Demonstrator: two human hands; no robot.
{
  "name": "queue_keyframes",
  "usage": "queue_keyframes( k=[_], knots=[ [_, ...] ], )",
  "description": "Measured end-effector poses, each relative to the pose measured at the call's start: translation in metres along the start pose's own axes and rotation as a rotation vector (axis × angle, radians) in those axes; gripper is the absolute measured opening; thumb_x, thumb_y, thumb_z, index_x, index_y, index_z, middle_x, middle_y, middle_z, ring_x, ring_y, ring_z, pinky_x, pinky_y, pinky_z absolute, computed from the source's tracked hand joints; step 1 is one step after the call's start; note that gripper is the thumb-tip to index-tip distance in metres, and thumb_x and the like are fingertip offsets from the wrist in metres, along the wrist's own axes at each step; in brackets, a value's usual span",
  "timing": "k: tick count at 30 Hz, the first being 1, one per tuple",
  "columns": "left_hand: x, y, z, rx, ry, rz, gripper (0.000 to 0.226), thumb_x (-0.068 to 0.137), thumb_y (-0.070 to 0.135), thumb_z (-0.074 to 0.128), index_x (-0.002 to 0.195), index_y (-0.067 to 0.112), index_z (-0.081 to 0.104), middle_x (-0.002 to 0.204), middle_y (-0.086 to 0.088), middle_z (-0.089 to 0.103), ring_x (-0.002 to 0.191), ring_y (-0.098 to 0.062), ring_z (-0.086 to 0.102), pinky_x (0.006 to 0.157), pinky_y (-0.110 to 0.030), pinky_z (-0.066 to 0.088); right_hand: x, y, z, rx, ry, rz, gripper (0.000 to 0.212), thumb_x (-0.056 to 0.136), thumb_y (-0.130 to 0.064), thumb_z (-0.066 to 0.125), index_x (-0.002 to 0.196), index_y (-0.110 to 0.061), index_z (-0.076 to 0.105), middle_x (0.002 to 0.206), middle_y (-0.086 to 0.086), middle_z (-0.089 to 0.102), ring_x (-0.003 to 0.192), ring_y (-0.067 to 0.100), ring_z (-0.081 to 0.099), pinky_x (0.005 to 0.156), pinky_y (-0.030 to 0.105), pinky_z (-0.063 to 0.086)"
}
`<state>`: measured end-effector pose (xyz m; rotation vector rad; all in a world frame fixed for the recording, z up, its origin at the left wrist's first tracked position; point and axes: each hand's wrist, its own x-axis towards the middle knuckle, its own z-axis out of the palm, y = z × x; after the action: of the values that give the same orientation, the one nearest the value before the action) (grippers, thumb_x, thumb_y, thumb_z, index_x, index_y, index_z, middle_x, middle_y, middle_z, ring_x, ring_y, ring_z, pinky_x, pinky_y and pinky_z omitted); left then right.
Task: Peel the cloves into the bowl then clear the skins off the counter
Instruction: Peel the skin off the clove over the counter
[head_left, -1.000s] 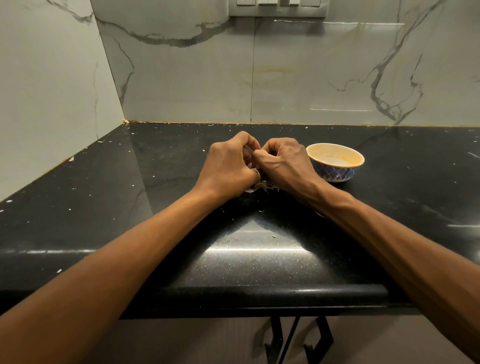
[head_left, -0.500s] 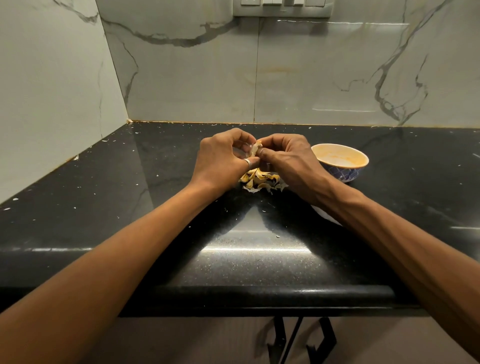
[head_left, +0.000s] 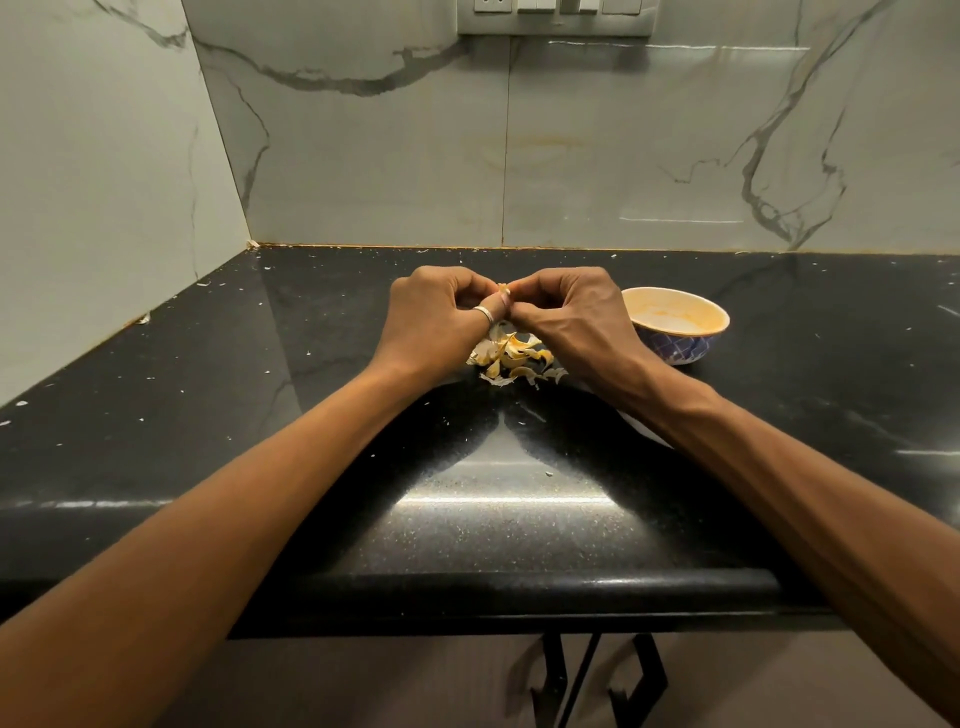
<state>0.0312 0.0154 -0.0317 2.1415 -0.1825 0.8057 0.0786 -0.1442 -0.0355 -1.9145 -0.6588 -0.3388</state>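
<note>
Both hands meet above the black counter (head_left: 322, 395). My left hand (head_left: 436, 317), a ring on its thumb, and my right hand (head_left: 566, 317) pinch a small garlic clove (head_left: 503, 287) between their fingertips; only its tip shows. Below the hands lies a heap of pale and yellow skins (head_left: 514, 358) on the counter. A small bowl (head_left: 675, 325), cream inside and blue-patterned outside, stands just right of my right hand; I cannot see any cloves in it.
Marble walls close the counter at the back and left, forming a corner. Tiny skin flecks are scattered over the counter. A white scrap (head_left: 649, 431) peeks out under my right forearm. Black cupboard handles (head_left: 597, 680) hang below the front edge.
Both hands have lifted off the counter with the clove, uncovering the heap of skins that they hid one second ago.
</note>
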Motion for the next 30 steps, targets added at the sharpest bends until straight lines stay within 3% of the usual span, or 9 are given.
queue_keyframes(
  k=[4, 7, 11, 17, 20, 25, 30],
  knots=[
    [0.0011, -0.0003, -0.0005, -0.016, 0.012, -0.039, 0.007, 0.085, 0.021, 0.078, 0.091, 0.018, 0.079, 0.072, 0.009, 0.071, 0.064, 0.001, 0.067, 0.067, -0.022, 0.059, -0.0001, 0.0003, 0.001, 0.025, -0.007, 0.014, 0.009, 0.089, -0.018, 0.075, 0.092, -0.025, 0.078, 0.086, -0.002, 0.077, 0.082, 0.013, 0.074, 0.082, 0.04, 0.062],
    [0.0039, -0.0033, -0.0037, -0.116, 0.003, -0.108, 0.006, 0.085, 0.018, 0.078, 0.087, 0.024, 0.078, 0.072, 0.005, 0.073, 0.063, -0.008, 0.068, 0.069, -0.029, 0.06, -0.0003, -0.0019, -0.0001, 0.141, -0.031, 0.072, 0.013, 0.091, -0.009, 0.071, 0.099, -0.016, 0.078, 0.091, 0.006, 0.077, 0.087, 0.021, 0.075, 0.083, 0.04, 0.062],
    [0.0044, -0.0043, -0.0034, -0.206, -0.015, -0.149, 0.008, 0.087, 0.016, 0.076, 0.089, 0.024, 0.077, 0.073, 0.004, 0.073, 0.063, -0.007, 0.065, 0.064, -0.027, 0.055, -0.0005, -0.0049, -0.0025, 0.243, -0.049, 0.121, 0.019, 0.092, 0.003, 0.065, 0.105, -0.008, 0.075, 0.095, 0.011, 0.076, 0.086, 0.02, 0.074, 0.079, 0.031, 0.061],
    [0.0057, -0.006, -0.0018, -0.198, -0.016, -0.155, 0.01, 0.09, 0.016, 0.073, 0.099, 0.015, 0.078, 0.082, 0.001, 0.075, 0.072, -0.009, 0.068, 0.069, -0.028, 0.056, 0.0028, -0.0026, -0.0018, 0.262, -0.038, 0.134, 0.028, 0.092, 0.01, 0.059, 0.106, -0.008, 0.075, 0.099, 0.01, 0.076, 0.088, 0.019, 0.074, 0.08, 0.031, 0.061],
    [0.0068, -0.0084, -0.0013, -0.18, -0.008, -0.142, 0.012, 0.09, 0.017, 0.073, 0.101, 0.015, 0.078, 0.087, 0.0, 0.076, 0.081, -0.016, 0.073, 0.079, -0.039, 0.061, 0.0028, -0.0031, -0.002, 0.248, -0.043, 0.14, 0.036, 0.091, 0.014, 0.053, 0.105, -0.011, 0.075, 0.103, 0.01, 0.075, 0.095, 0.023, 0.072, 0.078, 0.032, 0.062],
    [0.0061, -0.0073, -0.0011, -0.137, 0.004, -0.111, 0.013, 0.091, 0.017, 0.072, 0.103, 0.015, 0.077, 0.089, 0.0, 0.076, 0.083, -0.015, 0.074, 0.081, -0.042, 0.062, 0.0025, -0.0038, -0.0029, 0.212, -0.023, 0.133, 0.035, 0.091, 0.011, 0.051, 0.102, -0.012, 0.076, 0.102, 0.007, 0.075, 0.098, 0.022, 0.07, 0.079, 0.034, 0.062],
    [0.0053, -0.0047, -0.0018, -0.087, 0.027, -0.071, 0.015, 0.092, 0.017, 0.071, 0.105, 0.014, 0.078, 0.09, 0.002, 0.076, 0.084, -0.012, 0.073, 0.082, -0.038, 0.061, 0.0013, -0.0035, -0.0026, 0.235, -0.048, 0.146, 0.015, 0.094, -0.01, 0.066, 0.106, -0.008, 0.074, 0.098, 0.01, 0.075, 0.09, 0.022, 0.073, 0.072, 0.03, 0.059]
  ],
)
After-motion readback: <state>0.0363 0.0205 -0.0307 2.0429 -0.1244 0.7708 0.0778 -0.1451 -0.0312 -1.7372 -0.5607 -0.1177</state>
